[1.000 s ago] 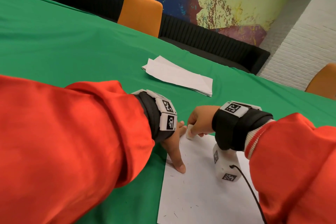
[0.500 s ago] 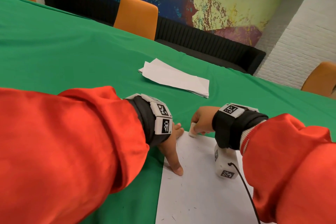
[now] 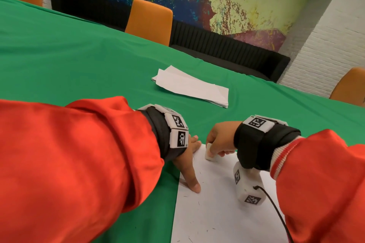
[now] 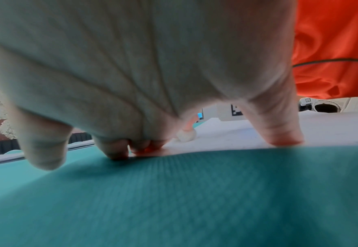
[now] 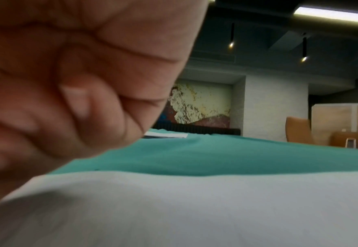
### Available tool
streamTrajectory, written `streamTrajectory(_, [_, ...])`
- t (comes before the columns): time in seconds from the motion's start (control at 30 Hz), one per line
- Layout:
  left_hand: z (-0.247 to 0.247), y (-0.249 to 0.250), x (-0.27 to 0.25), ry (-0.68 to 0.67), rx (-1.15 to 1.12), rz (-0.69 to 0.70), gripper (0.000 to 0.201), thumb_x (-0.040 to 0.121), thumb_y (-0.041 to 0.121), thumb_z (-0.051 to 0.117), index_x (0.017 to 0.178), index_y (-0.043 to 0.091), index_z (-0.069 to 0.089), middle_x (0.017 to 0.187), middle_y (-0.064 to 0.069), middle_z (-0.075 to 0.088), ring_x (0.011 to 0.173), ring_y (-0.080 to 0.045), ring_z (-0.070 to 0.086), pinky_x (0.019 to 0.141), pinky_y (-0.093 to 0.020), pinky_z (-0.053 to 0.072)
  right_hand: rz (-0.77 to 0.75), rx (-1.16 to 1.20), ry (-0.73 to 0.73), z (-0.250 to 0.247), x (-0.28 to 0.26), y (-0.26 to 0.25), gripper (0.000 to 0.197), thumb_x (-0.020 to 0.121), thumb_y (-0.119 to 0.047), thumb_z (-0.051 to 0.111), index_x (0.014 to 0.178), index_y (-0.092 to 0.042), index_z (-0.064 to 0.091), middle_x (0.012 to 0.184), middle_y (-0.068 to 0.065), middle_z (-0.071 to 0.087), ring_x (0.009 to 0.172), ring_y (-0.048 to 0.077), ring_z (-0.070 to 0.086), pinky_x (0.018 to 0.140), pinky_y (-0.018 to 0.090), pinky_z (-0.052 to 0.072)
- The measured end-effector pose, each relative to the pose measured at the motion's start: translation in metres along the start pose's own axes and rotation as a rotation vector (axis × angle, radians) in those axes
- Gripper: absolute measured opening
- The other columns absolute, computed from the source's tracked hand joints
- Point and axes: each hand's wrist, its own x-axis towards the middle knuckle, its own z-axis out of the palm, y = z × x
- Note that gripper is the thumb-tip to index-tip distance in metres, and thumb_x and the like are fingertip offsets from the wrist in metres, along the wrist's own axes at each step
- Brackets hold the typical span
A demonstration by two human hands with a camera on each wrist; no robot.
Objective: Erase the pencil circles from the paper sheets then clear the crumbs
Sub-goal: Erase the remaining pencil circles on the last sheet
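A white paper sheet (image 3: 215,209) lies on the green tablecloth in front of me. My right hand (image 3: 219,140) pinches a small white eraser (image 3: 209,153) and holds it down on the sheet's far left corner. In the left wrist view the eraser (image 4: 186,135) shows beyond the fingers. My left hand (image 3: 188,165) is spread flat, its thumb pressing the sheet's left edge and its fingers on the cloth and the corner. Small dark crumbs (image 3: 198,203) are scattered over the near part of the sheet. No pencil circle is visible.
A loose stack of white paper sheets (image 3: 191,87) lies farther back on the green table (image 3: 79,61). Orange chairs (image 3: 150,21) stand along the far edge, another at the right (image 3: 349,89). A black cable (image 3: 276,211) runs from my right wrist camera.
The right hand with the eraser has slid a little nearer along the sheet's top corner. The left hand keeps pressing in the same place.
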Motion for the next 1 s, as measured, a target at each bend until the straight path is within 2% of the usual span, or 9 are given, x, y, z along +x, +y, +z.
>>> streamTrajectory(0.1, [-0.001, 0.000, 0.001, -0.017, -0.002, -0.004, 0.113, 0.078, 0.062, 0.063, 0.151, 0.018, -0.010, 0.159, -0.001, -0.015, 0.146, -0.016, -0.007, 0.116, -0.036, -0.001, 0.023, 0.033, 0.024, -0.001, 0.001, 0.001, 0.014, 0.085, -0.023, 0.061, 0.091, -0.014, 0.070, 0.060, -0.007, 0.055, 0.053, 0.006, 0.048, 0.055, 0.015, 0.040])
streamTrajectory(0.2, [-0.001, 0.001, 0.000, 0.005, 0.007, 0.003, 0.112, 0.078, 0.062, 0.064, 0.152, 0.017, -0.007, 0.159, -0.001, -0.010, 0.146, -0.016, -0.003, 0.116, -0.035, 0.002, 0.062, 0.083, 0.091, 0.000, 0.004, 0.005, 0.018, 0.084, -0.022, 0.061, 0.094, -0.012, 0.071, 0.066, -0.004, 0.058, 0.067, 0.013, 0.054, 0.068, 0.021, 0.045])
streamTrajectory(0.27, [0.000, 0.001, 0.000, 0.009, 0.010, 0.006, 0.112, 0.077, 0.062, 0.064, 0.152, 0.017, -0.005, 0.160, -0.002, -0.006, 0.146, -0.016, 0.000, 0.116, -0.035, 0.003, 0.038, 0.074, 0.078, 0.002, 0.004, 0.002, 0.016, 0.084, -0.023, 0.061, 0.092, -0.013, 0.071, 0.064, -0.006, 0.057, 0.062, 0.010, 0.053, 0.064, 0.020, 0.045])
streamTrajectory(0.4, [-0.001, -0.001, 0.001, -0.020, 0.010, -0.009, 0.114, 0.077, 0.065, 0.062, 0.151, 0.019, -0.012, 0.159, 0.001, -0.014, 0.146, -0.015, -0.007, 0.116, -0.036, -0.001, 0.004, 0.027, 0.071, 0.001, 0.004, -0.004, 0.010, 0.084, -0.023, 0.060, 0.081, -0.017, 0.067, 0.061, -0.007, 0.056, 0.057, 0.007, 0.051, 0.057, 0.016, 0.040])
streamTrajectory(0.5, [-0.001, -0.001, 0.001, -0.013, 0.007, -0.009, 0.114, 0.077, 0.064, 0.062, 0.151, 0.019, -0.011, 0.159, 0.001, -0.013, 0.146, -0.015, -0.006, 0.116, -0.036, -0.001, 0.033, 0.047, 0.119, -0.002, 0.007, -0.002, 0.013, 0.084, -0.022, 0.060, 0.087, -0.014, 0.069, 0.063, -0.007, 0.055, 0.068, 0.013, 0.054, 0.057, 0.018, 0.039])
streamTrajectory(0.63, [-0.002, 0.000, -0.001, -0.029, 0.009, -0.006, 0.112, 0.078, 0.064, 0.061, 0.152, 0.019, -0.010, 0.159, -0.002, -0.011, 0.146, -0.017, -0.005, 0.117, -0.037, 0.001, -0.034, 0.041, 0.024, 0.002, 0.001, -0.009, 0.011, 0.081, -0.025, 0.064, 0.072, -0.019, 0.063, 0.059, -0.009, 0.055, 0.057, 0.007, 0.049, 0.059, 0.018, 0.041])
streamTrajectory(0.8, [-0.003, -0.001, -0.002, -0.032, -0.001, -0.003, 0.113, 0.078, 0.064, 0.061, 0.151, 0.022, -0.013, 0.159, 0.001, -0.014, 0.146, -0.016, -0.007, 0.116, -0.035, 0.000, -0.046, 0.012, 0.028, 0.001, 0.000, -0.013, 0.009, 0.082, -0.027, 0.064, 0.080, -0.018, 0.065, 0.061, -0.008, 0.056, 0.060, 0.007, 0.050, 0.061, 0.018, 0.041])
streamTrajectory(0.9, [-0.002, 0.000, -0.002, -0.026, 0.007, -0.007, 0.112, 0.078, 0.065, 0.061, 0.152, 0.020, -0.011, 0.159, 0.000, -0.009, 0.146, -0.017, -0.003, 0.116, -0.036, 0.002, -0.035, 0.010, 0.081, 0.001, 0.002, -0.012, 0.011, 0.081, -0.025, 0.062, 0.072, -0.018, 0.062, 0.061, -0.008, 0.056, 0.059, 0.008, 0.051, 0.058, 0.018, 0.040])
streamTrajectory(1.0, [-0.005, 0.002, -0.007, -0.004, -0.006, 0.033, 0.102, 0.080, 0.059, 0.063, 0.152, 0.026, -0.001, 0.158, -0.003, 0.004, 0.145, -0.019, 0.008, 0.115, -0.035, 0.011, -0.076, 0.014, 0.003, 0.004, -0.005, -0.015, 0.011, 0.080, -0.029, 0.066, 0.074, -0.019, 0.064, 0.059, -0.009, 0.055, 0.058, 0.007, 0.050, 0.060, 0.019, 0.041])
